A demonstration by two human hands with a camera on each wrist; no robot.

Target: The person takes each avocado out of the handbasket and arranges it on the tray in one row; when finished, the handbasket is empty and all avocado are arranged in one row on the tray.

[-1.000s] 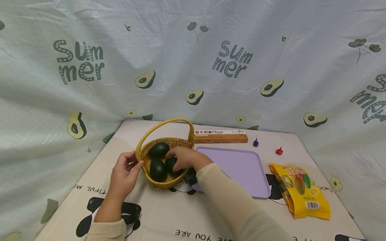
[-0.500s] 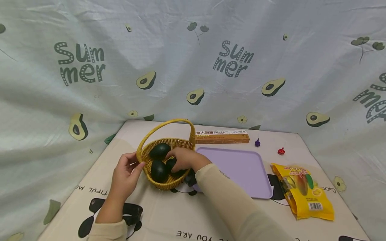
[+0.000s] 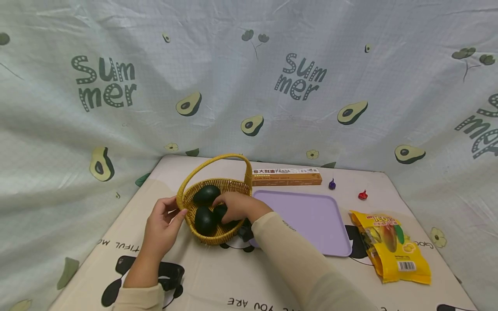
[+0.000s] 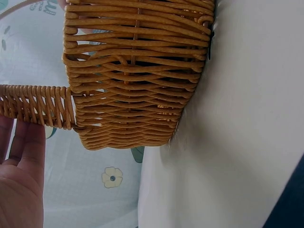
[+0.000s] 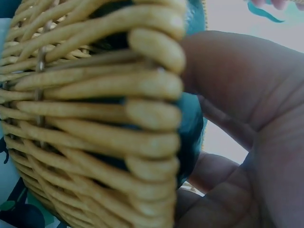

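Observation:
A yellow wicker basket (image 3: 212, 239) with a tall arched handle stands on the left half of the table. Inside it lie dark green avocados: one at the back (image 3: 206, 195), another at the front left (image 3: 205, 220). My right hand (image 3: 237, 206) reaches over the rim and grips a third avocado (image 3: 220, 212), mostly covered by the fingers. In the right wrist view, thumb and fingers curl round that avocado (image 5: 192, 123) behind the basket's wall. My left hand (image 3: 163, 224) pinches the foot of the handle (image 4: 35, 104) at the basket's left side.
Right of the basket lies a lilac tray (image 3: 303, 220), partly under the right sleeve. A pasta box (image 3: 287, 178) lies behind it. Farther right are a purple wrapped candy (image 3: 332, 184), a red one (image 3: 362, 195) and a yellow mango-candy bag (image 3: 393, 248). A printed curtain hangs behind the table.

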